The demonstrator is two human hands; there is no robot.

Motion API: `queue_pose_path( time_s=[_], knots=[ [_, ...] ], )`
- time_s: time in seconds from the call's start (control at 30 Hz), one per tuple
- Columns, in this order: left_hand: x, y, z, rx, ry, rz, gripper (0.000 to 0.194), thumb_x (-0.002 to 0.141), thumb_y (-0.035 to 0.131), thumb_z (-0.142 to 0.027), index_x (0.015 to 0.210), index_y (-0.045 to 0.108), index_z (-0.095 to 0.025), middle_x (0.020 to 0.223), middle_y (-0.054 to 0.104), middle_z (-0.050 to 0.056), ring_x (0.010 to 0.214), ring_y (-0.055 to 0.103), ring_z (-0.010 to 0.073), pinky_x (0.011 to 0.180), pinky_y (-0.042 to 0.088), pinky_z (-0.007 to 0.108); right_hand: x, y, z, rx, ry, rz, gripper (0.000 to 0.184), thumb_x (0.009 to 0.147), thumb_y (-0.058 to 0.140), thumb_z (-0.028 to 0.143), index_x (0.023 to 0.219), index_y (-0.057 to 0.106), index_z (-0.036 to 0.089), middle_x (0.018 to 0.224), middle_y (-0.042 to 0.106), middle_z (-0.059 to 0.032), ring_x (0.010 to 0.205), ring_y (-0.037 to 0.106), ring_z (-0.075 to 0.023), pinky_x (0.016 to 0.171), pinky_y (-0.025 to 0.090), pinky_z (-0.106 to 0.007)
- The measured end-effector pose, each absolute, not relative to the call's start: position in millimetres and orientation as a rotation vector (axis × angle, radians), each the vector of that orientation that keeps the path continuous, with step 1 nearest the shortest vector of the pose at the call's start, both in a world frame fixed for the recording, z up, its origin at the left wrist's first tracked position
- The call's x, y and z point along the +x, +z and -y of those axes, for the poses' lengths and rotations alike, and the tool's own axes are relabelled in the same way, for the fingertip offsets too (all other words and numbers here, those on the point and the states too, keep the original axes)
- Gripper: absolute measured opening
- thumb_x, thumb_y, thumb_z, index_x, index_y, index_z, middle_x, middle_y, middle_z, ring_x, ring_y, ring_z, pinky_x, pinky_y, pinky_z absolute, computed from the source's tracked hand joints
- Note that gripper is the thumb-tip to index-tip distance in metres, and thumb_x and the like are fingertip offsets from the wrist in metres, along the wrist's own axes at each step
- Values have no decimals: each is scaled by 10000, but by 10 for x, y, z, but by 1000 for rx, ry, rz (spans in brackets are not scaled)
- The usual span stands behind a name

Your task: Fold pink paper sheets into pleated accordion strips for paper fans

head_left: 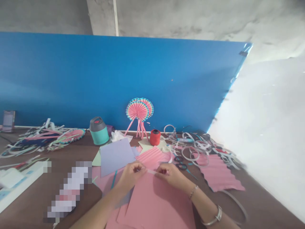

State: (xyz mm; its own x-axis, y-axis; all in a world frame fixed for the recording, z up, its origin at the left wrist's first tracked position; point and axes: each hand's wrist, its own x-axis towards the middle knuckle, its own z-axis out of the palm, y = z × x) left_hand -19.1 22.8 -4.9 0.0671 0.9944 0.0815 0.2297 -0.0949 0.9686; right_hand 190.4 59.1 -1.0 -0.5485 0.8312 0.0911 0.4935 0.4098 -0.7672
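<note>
Between my two hands a short whitish strip (151, 172) stretches above the far edge of a pink paper sheet (162, 205). My left hand (132, 176) pinches its left end, and my right hand (172, 175) pinches the right end. Whether the strip is tape or paper I cannot tell. Just beyond my fingers lies a pleated pink paper (152, 156). A lilac sheet (117, 156) is to the left of it. Scissors (181, 166) with dark handles rest to the right of my right hand.
Round pleated paper fans (137, 109) lean against the blue panel (95, 73). A red thread spool (155, 138) and a teal container (99, 133) stand at the back. Curled white strips (190, 152) and a folded pink sheet (220, 173) lie right; a power strip (26, 181) is left.
</note>
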Motion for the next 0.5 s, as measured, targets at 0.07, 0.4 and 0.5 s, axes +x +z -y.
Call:
queue_pose_path(
  time_s=[0.07, 0.4, 0.5],
  knots=[
    [-215, -9, -217, 1435, 1126, -1283, 251, 715, 603, -396, 605, 585, -172, 738, 601, 24, 730, 531, 168, 691, 401, 263, 1953, -34, -634, -1146, 999, 2198, 242, 794, 584, 350, 654, 646, 162, 636, 610, 2, 599, 503, -123, 556, 359, -222],
    [-253, 81, -194, 1242, 1092, -1214, 308, 649, 683, -453, 686, 603, -159, 647, 557, -18, 648, 506, 137, 627, 386, 238, 2075, -114, -753, -1198, 1024, 2153, 211, 772, 570, 314, 662, 652, 153, 600, 577, 11, 578, 472, -116, 545, 365, -219],
    [-266, 59, -213, 1152, 1145, -1240, 342, 636, 696, -472, 646, 552, -161, 579, 503, -48, 552, 456, 100, 536, 351, 208, 2090, -112, -767, -1201, 1027, 2151, 239, 770, 578, 348, 646, 636, 152, 584, 551, 15, 572, 448, -113, 540, 359, -220]
  ],
)
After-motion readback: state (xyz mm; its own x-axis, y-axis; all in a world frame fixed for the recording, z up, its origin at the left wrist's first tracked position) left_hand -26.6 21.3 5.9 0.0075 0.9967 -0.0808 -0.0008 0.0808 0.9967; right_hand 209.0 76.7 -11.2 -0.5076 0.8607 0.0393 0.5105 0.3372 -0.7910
